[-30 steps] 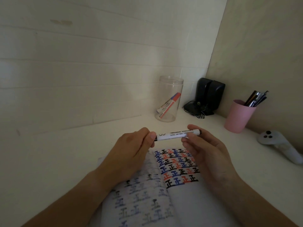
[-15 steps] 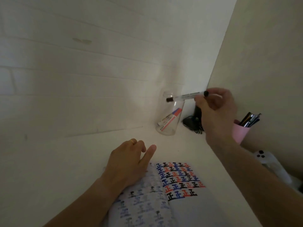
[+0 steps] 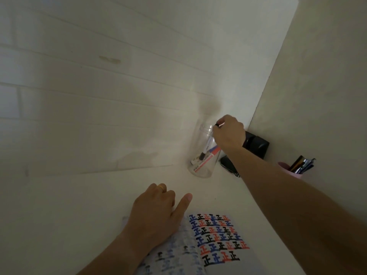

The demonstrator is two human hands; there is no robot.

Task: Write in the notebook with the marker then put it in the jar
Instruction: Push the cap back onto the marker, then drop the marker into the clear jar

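The right hand (image 3: pixel 230 133) pinches the top end of a black-capped marker (image 3: pixel 207 144) between thumb and fingertips over the mouth of a clear jar (image 3: pixel 202 153), which stands at about one o'clock from the notebook near the corner where the two walls meet. The marker's lower end is already well inside the jar, tilted, its dark tip close to a red-and-white marker (image 3: pixel 206 156) that lies slanted against the jar's inner wall; whether the two touch cannot be told.

The writing appears finished, and the step in hand is the last: dropping the marker in. The next move looks to call only for the fingers to let go and the hand to lift clear of the rim without knocking the lightweight jar.

The left hand (image 3: pixel 158 213), a gold ring (image 3: pixel 162 187) on one finger, rests flat and holding nothing on the upper left corner of the open notebook (image 3: pixel 216 235), at six o'clock in the view, fingers loosely spread onto the white desk (image 3: pixel 79 215).

Counted: one jar, two markers in or entering it, one notebook with two pages showing. The right page carries six rows of black, red and blue characters. At three o'clock from the jar sit a black device (image 3: pixel 256 144) with its cord, and farther right one pink cup (image 3: pixel 290 169) of several pens, too bunched to number.
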